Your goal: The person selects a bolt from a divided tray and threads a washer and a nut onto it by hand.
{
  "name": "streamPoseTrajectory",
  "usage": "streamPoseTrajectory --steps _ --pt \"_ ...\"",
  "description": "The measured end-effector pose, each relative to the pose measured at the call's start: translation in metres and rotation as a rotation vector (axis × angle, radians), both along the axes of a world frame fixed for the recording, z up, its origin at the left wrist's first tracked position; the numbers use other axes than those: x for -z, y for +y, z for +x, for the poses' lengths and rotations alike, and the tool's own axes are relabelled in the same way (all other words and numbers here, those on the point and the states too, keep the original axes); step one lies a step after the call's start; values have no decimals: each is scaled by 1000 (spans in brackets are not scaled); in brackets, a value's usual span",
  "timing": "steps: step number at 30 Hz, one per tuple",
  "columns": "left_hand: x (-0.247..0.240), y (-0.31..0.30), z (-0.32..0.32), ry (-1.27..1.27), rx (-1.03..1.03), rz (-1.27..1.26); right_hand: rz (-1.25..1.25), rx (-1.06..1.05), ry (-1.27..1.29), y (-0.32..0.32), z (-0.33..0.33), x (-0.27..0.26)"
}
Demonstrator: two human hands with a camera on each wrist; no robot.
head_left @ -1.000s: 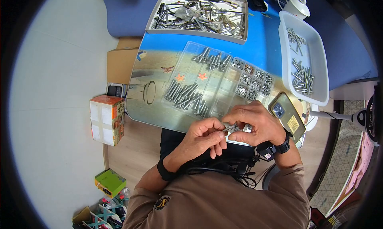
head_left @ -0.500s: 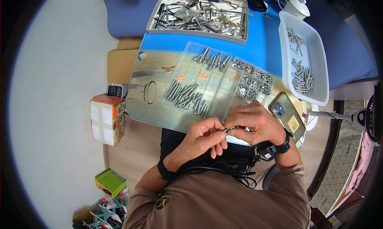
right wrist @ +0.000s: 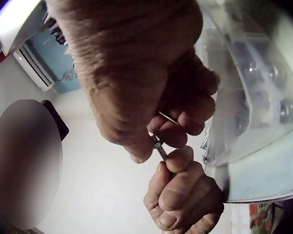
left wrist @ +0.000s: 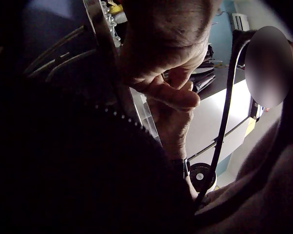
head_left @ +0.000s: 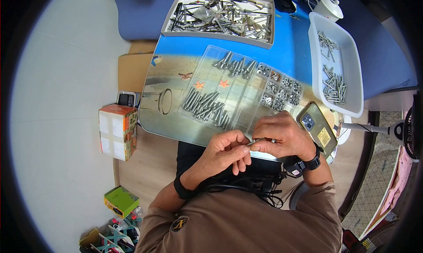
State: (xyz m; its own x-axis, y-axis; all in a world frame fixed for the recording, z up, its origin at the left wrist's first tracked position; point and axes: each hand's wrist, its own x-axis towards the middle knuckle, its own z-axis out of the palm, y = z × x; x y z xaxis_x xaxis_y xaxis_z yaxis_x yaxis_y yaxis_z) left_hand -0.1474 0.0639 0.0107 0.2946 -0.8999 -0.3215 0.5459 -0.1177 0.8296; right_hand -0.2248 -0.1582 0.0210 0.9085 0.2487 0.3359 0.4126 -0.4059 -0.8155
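Between thumb and forefinger my left hand (head_left: 224,152) pinches a short metal bolt (right wrist: 162,152), its other fingers loosely curled. My right hand (head_left: 282,136) meets it from the right, thumb and fingertips on a small nut (right wrist: 157,145) around the bolt's threaded shank. In the right wrist view the left hand (right wrist: 185,195) is below and the right hand (right wrist: 136,83) above. The left wrist view is dark, the bolt hidden behind the left hand's fingers (left wrist: 178,100). Just beyond the hands lies a clear divided organizer (head_left: 240,114) with bolts (head_left: 202,104) and nuts (head_left: 278,104).
A shallow box (head_left: 165,31) of mixed screws stands at the back. On the right are a white plastic tub (head_left: 313,59) with bolts in two piles, a phone (head_left: 317,125) near the right forearm, and a white lidded pot (head_left: 328,8). Cables (head_left: 260,189) hang by the lap.
The right hand's thumb and fingers, spread apart at first, have closed in on the bolt's end and now pinch there. The left hand has stayed in place with the bolt.
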Motion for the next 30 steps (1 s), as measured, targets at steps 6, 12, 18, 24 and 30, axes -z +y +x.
streamPoseTrajectory --steps 6,12,18,24,30 --pt "2 1 -1 21 -17 3 53 52 68 10 -1 -10" --pt "2 1 -1 -2 -2 -3 -43 7 28 2 -1 -3" --pt "3 1 -2 3 -16 -11 11 42 32 9 -1 -11" --pt "2 1 -1 0 6 -8 41 25 41 5 -3 -5" --pt "3 1 -2 2 -3 -9 15 29 69 8 -2 -11"
